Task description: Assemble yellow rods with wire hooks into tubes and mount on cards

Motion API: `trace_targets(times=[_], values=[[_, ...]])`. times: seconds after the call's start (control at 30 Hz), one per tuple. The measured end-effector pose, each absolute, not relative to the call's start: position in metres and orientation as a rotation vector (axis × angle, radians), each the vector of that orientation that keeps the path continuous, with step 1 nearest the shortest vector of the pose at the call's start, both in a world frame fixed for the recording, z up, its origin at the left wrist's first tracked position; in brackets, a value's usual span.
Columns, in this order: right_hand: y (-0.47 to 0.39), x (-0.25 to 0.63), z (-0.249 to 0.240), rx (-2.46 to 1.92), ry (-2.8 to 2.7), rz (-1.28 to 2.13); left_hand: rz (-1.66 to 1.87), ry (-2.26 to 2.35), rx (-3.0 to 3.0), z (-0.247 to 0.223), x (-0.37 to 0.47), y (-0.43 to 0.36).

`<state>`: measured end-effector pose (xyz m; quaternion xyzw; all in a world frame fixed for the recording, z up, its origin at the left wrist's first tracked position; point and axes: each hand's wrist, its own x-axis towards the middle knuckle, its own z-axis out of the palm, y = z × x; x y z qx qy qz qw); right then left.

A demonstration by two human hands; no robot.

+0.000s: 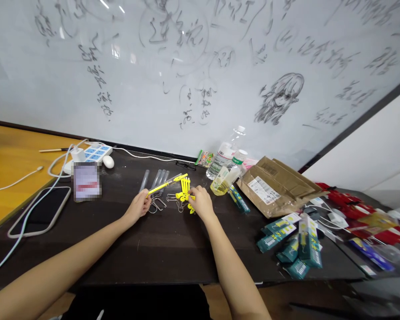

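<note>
My left hand (140,205) is closed round the lower end of a slim yellow-and-clear tube that looks like a spring scale (166,183). It slants up to the right above the desk. Its far end reaches over a group of yellow plastic parts (185,186). At the right side of that group, my right hand (202,202) pinches a small yellow part, mostly hidden by the fingers. Several clear tubes (159,178) lie behind the left hand. Metal hooks (158,203) rest beside its fingers, with more wire pieces in front of the yellow parts.
On the right stand bottles (222,180), a cardboard parcel (276,184) and several teal boxes (309,244). To the left are a phone (42,213), a pixelated item (86,181), a power strip (98,153) and cables. A whiteboard (126,89) rises behind the dark desk (173,258).
</note>
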<state>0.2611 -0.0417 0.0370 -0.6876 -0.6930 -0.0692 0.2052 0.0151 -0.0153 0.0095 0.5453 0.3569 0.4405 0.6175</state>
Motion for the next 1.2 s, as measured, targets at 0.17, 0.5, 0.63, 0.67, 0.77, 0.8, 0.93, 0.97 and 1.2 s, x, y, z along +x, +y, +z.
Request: trace_targets(times=[0.17,0.5,0.63,0.67,0.77,0.8,0.93,0.97,1.2], values=[[-0.038,0.26,0.027,-2.0,-2.025,-0.269,1.016,0.83,1.263,0.01,0.016,-0.018],[-0.039,0.259,0.028,-1.987,-2.01,-0.264,1.114,0.917,1.268,0.01,0.013,-0.015],[-0.041,0.255,0.031,-1.899,-2.089,-0.203,1.137,0.964,1.25,0.012,0.012,-0.014],[-0.042,0.254,0.032,-1.873,-2.125,-0.192,1.14,0.972,1.248,0.012,0.012,-0.014],[-0.046,0.252,0.035,-1.804,-2.252,-0.154,1.15,0.977,1.248,0.011,0.012,-0.014],[-0.047,0.251,0.036,-1.785,-2.286,-0.142,1.153,0.976,1.248,0.011,0.012,-0.014],[-0.046,0.252,0.031,-1.749,-2.331,-0.126,1.143,0.979,1.248,0.009,0.012,-0.013],[-0.045,0.252,0.03,-1.752,-2.33,-0.13,1.139,0.976,1.248,0.009,0.012,-0.012],[-0.041,0.252,0.028,-1.759,-2.305,-0.134,1.134,0.975,1.23,0.01,0.012,-0.012]])
